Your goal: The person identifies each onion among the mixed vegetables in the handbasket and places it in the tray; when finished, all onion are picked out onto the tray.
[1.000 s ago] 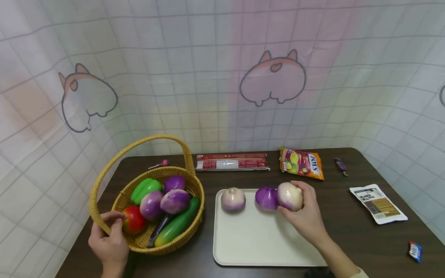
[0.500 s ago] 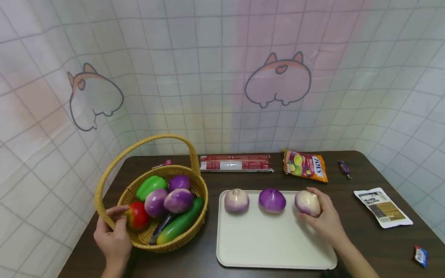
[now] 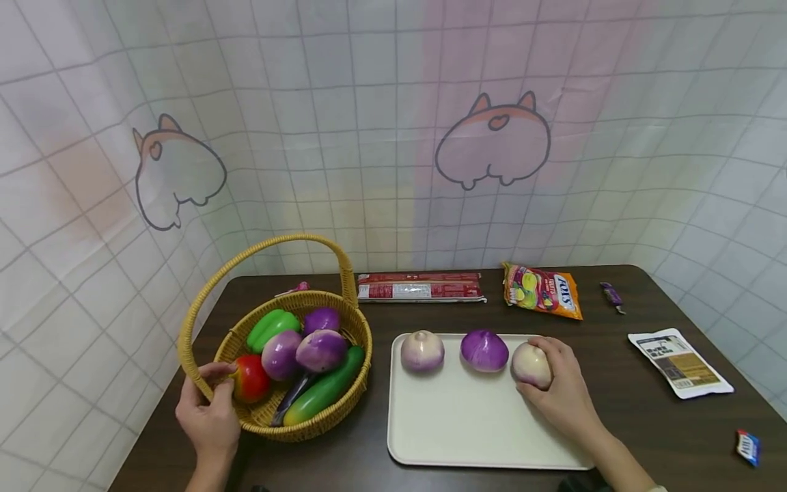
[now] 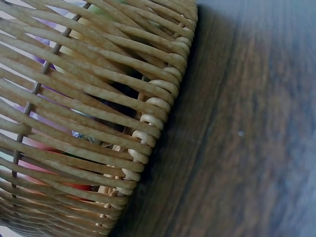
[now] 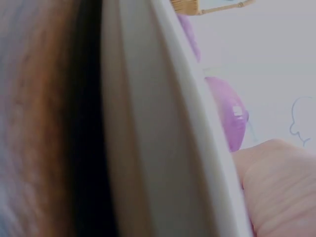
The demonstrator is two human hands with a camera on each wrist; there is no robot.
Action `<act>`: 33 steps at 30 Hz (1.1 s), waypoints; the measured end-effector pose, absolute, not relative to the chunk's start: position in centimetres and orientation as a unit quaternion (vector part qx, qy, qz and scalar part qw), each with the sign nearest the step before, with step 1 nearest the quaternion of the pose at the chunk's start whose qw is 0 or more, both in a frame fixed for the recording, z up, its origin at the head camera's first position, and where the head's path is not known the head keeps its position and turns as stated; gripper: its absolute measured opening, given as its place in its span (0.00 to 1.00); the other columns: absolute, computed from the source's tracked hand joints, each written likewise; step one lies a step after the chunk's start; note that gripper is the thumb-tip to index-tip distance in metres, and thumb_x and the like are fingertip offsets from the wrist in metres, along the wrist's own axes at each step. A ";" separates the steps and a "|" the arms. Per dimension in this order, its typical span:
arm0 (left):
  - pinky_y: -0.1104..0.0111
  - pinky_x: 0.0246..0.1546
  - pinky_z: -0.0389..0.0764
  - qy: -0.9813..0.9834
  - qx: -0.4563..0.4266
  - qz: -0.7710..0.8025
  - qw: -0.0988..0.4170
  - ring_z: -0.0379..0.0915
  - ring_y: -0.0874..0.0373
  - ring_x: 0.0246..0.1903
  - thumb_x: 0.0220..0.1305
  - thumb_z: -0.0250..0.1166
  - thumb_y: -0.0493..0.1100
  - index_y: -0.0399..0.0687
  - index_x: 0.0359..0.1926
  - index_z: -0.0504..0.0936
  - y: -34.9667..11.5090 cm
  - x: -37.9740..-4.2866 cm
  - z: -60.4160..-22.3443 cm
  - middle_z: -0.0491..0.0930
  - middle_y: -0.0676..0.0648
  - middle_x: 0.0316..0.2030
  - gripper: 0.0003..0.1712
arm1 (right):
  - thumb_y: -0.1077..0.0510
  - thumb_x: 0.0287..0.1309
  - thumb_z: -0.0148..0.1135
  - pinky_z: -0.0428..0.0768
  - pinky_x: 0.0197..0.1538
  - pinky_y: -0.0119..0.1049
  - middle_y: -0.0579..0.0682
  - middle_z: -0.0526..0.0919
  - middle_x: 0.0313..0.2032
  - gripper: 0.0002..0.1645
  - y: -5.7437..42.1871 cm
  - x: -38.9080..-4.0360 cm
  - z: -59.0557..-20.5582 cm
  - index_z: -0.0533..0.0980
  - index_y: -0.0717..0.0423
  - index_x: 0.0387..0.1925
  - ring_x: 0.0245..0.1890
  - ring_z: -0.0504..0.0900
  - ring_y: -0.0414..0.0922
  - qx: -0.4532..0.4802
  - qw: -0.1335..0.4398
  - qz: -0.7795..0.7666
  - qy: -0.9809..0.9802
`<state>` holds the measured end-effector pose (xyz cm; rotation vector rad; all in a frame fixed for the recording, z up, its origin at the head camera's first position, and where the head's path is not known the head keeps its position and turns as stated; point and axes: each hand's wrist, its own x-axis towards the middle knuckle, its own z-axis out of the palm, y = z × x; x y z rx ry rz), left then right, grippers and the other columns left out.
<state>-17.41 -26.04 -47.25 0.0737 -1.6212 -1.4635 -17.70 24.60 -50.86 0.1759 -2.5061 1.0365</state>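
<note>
My right hand [image 3: 567, 398] grips a whitish-purple onion [image 3: 529, 365] at the right back of a white tray [image 3: 473, 441]. To its left on the tray sit a deep purple onion [image 3: 484, 351] and another pale onion [image 3: 422, 352]. With my left hand [image 3: 210, 418] I hold the yellow wicker basket [image 3: 364, 372] where its handle meets the near-left rim. Inside lie a green pepper [image 3: 273, 329], a red fruit [image 3: 252, 380], several purple vegetables and a long green vegetable [image 3: 328, 389]. The left wrist view shows the woven basket side [image 4: 98, 98]; no fingers are visible there.
Along the table's back lie a long red packet [image 3: 421, 288], an orange candy bag [image 3: 542, 292] and a purple wrapped sweet [image 3: 612, 296]. On the right are a white-and-brown pouch [image 3: 681, 363] and a small blue-red packet [image 3: 748, 447]. A pink lollipop [image 3: 301, 287] is behind the basket.
My right hand has carried the pale onion from beside the purple onion to the right and down onto the tray, then slightly back left. My left hand stays at the basket handle.
</note>
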 end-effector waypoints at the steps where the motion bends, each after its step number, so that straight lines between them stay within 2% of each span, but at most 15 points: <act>1: 0.75 0.36 0.75 -0.658 0.032 -0.595 0.461 0.77 0.61 0.31 0.53 0.53 0.19 0.21 0.36 0.78 -26.1 -17.4 -47.3 0.82 0.52 0.28 0.10 | 0.66 0.33 0.80 0.68 0.51 0.60 0.63 0.67 0.59 0.46 24.5 -17.7 -51.0 0.70 0.58 0.59 0.55 0.68 0.60 0.065 0.211 0.371 -0.902; 6: 0.76 0.35 0.74 -0.659 0.034 -0.593 0.462 0.77 0.62 0.30 0.53 0.53 0.19 0.20 0.36 0.77 -26.2 -17.1 -47.5 0.82 0.54 0.27 0.10 | 0.61 0.40 0.79 0.69 0.49 0.55 0.60 0.68 0.60 0.43 24.2 -17.7 -51.2 0.70 0.59 0.60 0.55 0.69 0.56 0.064 0.209 0.370 -0.903; 11: 0.76 0.35 0.73 -0.656 0.034 -0.595 0.463 0.76 0.62 0.30 0.52 0.53 0.19 0.19 0.36 0.77 -26.3 -17.0 -47.4 0.81 0.54 0.26 0.09 | 0.57 0.48 0.74 0.71 0.51 0.58 0.63 0.66 0.63 0.43 24.0 -17.7 -50.7 0.66 0.62 0.64 0.57 0.70 0.59 0.044 0.188 0.380 -0.905; 19: 0.77 0.34 0.73 -0.656 0.037 -0.592 0.467 0.76 0.63 0.30 0.52 0.53 0.19 0.19 0.35 0.77 -26.4 -17.0 -47.6 0.81 0.53 0.26 0.09 | 0.52 0.48 0.76 0.69 0.53 0.60 0.66 0.65 0.64 0.49 24.0 -17.5 -50.5 0.61 0.64 0.66 0.58 0.70 0.62 -0.010 0.171 0.396 -0.902; 23: 0.76 0.33 0.73 -0.659 0.034 -0.592 0.463 0.76 0.62 0.29 0.52 0.53 0.19 0.20 0.35 0.77 -26.3 -16.8 -47.6 0.81 0.55 0.26 0.09 | 0.50 0.48 0.76 0.67 0.54 0.60 0.67 0.64 0.63 0.48 24.2 -17.5 -50.7 0.63 0.63 0.65 0.58 0.69 0.64 -0.026 0.173 0.400 -0.900; 29: 0.75 0.29 0.72 -0.657 0.031 -0.601 0.455 0.75 0.58 0.28 0.49 0.53 0.18 0.21 0.34 0.77 -26.0 -17.1 -47.3 0.81 0.51 0.25 0.10 | 0.47 0.49 0.75 0.66 0.50 0.60 0.70 0.61 0.58 0.47 24.6 -17.5 -50.5 0.66 0.57 0.67 0.54 0.67 0.65 -0.040 0.179 0.387 -0.904; 33: 0.75 0.32 0.74 -0.646 0.030 -0.610 0.457 0.76 0.58 0.29 0.50 0.52 0.19 0.20 0.34 0.76 -25.8 -17.3 -47.1 0.81 0.51 0.25 0.10 | 0.46 0.50 0.74 0.66 0.53 0.66 0.71 0.60 0.60 0.52 24.7 -17.6 -50.1 0.60 0.58 0.71 0.56 0.66 0.67 -0.034 0.172 0.381 -0.908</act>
